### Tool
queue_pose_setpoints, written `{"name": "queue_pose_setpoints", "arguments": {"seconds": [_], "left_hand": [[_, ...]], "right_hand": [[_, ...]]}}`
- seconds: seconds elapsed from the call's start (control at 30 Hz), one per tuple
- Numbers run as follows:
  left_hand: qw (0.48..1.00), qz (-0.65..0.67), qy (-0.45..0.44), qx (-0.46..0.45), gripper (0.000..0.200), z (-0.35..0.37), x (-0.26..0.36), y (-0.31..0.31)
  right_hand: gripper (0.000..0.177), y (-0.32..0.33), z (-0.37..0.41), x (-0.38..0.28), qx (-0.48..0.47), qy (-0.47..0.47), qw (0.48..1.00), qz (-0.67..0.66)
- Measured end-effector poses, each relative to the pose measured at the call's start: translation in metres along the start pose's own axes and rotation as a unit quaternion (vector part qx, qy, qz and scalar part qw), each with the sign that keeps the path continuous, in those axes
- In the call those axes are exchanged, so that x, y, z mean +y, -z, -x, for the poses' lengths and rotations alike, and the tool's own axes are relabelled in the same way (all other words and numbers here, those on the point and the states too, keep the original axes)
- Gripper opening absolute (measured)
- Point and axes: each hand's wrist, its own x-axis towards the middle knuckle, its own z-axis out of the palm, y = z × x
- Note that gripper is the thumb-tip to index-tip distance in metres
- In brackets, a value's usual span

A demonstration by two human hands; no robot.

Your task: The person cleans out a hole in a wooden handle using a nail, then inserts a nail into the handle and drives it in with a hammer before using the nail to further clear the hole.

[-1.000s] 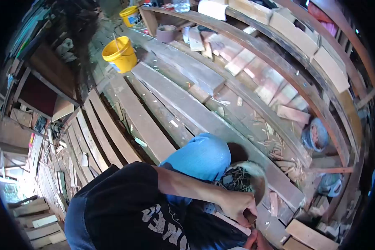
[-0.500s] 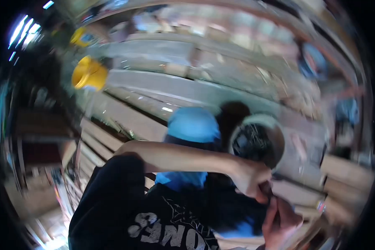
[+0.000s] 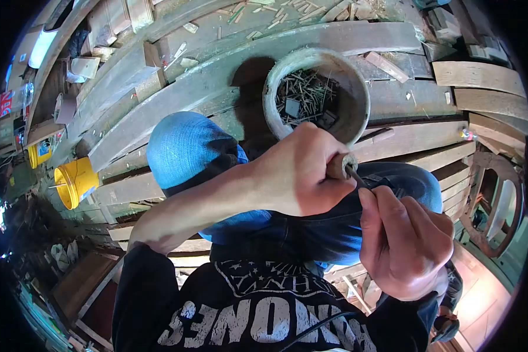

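Observation:
My left hand [image 3: 314, 173] is closed around a short round wooden piece [image 3: 341, 166], whose end shows beyond the fingers. A thin dark metal rod [image 3: 355, 178] sticks out of that end towards my right hand [image 3: 406, 243]. My right thumb and forefinger pinch the rod's far end, and the other fingers are curled. Just beyond my left hand stands a round, worn, pale bucket [image 3: 364, 108]. Many nails [image 3: 311, 97] lie inside it, with a small grey flat piece among them.
My knees in blue jeans [image 3: 185, 146] are bent beside the bucket. Wooden planks [image 3: 217, 82] with gaps form the floor, scattered with wood scraps [image 3: 387, 66]. A yellow bucket [image 3: 76, 183] stands at left. An oval wooden frame [image 3: 491, 205] and stacked boards [image 3: 481, 79] are at right.
The view has swung, so the bucket of nails appears higher and further left. The earlier frame is blurred. Both hands stay together, and the rod between them now shows clearly.

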Motion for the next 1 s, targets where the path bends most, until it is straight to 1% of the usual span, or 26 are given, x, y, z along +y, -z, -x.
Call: {"name": "queue_pose_setpoints", "arguments": {"seconds": [0.07, 0.1, 0.17, 0.2, 0.27, 0.3, 0.37, 0.4, 0.47, 0.5, 0.57, 0.6, 0.67, 0.8, 0.87, 0.93, 1.0], "left_hand": [[0.998, 0.003, -0.022, 0.063, 0.038, -0.001, -0.002, -0.004], [0.998, 0.004, -0.022, 0.065, 0.038, -0.001, -0.001, -0.004], [0.992, -0.045, -0.021, 0.112, 0.037, -0.002, 0.000, -0.004], [0.992, -0.047, -0.018, 0.114, 0.037, -0.002, -0.001, -0.005], [0.984, -0.053, -0.050, 0.163, 0.036, -0.004, -0.006, -0.010], [0.984, -0.055, -0.048, 0.161, 0.036, -0.005, -0.008, -0.010], [0.978, -0.073, -0.066, 0.183, 0.036, -0.007, -0.010, -0.013], [0.979, -0.072, -0.067, 0.179, 0.036, -0.008, -0.011, -0.015], [0.961, -0.097, -0.070, 0.251, 0.036, -0.010, -0.013, -0.021], [0.961, -0.097, -0.071, 0.248, 0.036, -0.010, -0.014, -0.024], [0.943, -0.135, -0.053, 0.299, 0.037, -0.011, -0.014, -0.028], [0.943, -0.135, -0.055, 0.298, 0.037, -0.013, -0.012, -0.030], [0.927, -0.160, -0.055, 0.334, 0.038, -0.015, -0.013, -0.031], [0.922, -0.167, -0.062, 0.343, 0.039, -0.018, -0.013, -0.034], [0.918, -0.140, -0.067, 0.365, 0.040, -0.021, -0.012, -0.036], [0.914, -0.146, -0.071, 0.371, 0.040, -0.023, -0.011, -0.036], [0.909, -0.143, -0.071, 0.385, 0.041, -0.023, -0.013, -0.037]], "right_hand": [[0.011, -0.002, -0.004, -0.004, -0.001, -0.015, 1.000, -0.001], [0.011, -0.002, -0.005, -0.004, 0.001, -0.029, 1.000, -0.002], [0.010, -0.005, -0.008, -0.003, 0.004, -0.034, 0.999, -0.006], [0.010, -0.008, -0.009, -0.002, 0.007, -0.041, 0.999, -0.010], [0.010, -0.013, -0.008, 0.001, 0.021, -0.048, 0.998, -0.017], [0.010, -0.015, -0.008, 0.002, 0.034, -0.057, 0.998, -0.021], [0.010, -0.014, -0.008, 0.001, 0.027, -0.069, 0.997, -0.021], [0.009, -0.014, -0.009, 0.001, 0.021, -0.078, 0.997, -0.019], [0.009, -0.015, -0.010, 0.000, 0.023, -0.087, 0.996, -0.012], [0.008, -0.015, -0.010, -0.001, 0.026, -0.090, 0.996, -0.006], [0.007, -0.013, -0.014, -0.005, 0.019, -0.103, 0.994, -0.004], [0.007, -0.010, -0.015, -0.005, 0.012, -0.114, 0.993, -0.003], [0.007, -0.011, -0.017, -0.005, 0.013, -0.116, 0.993, -0.005], [0.006, -0.010, -0.018, -0.005, 0.013, -0.137, 0.990, -0.016], [0.006, -0.013, -0.017, -0.005, 0.032, -0.151, 0.988, -0.028], [0.008, -0.017, -0.017, -0.008, 0.057, -0.177, 0.981, -0.051], [0.007, -0.018, -0.018, -0.009, 0.059, -0.193, 0.978, -0.056]]}}
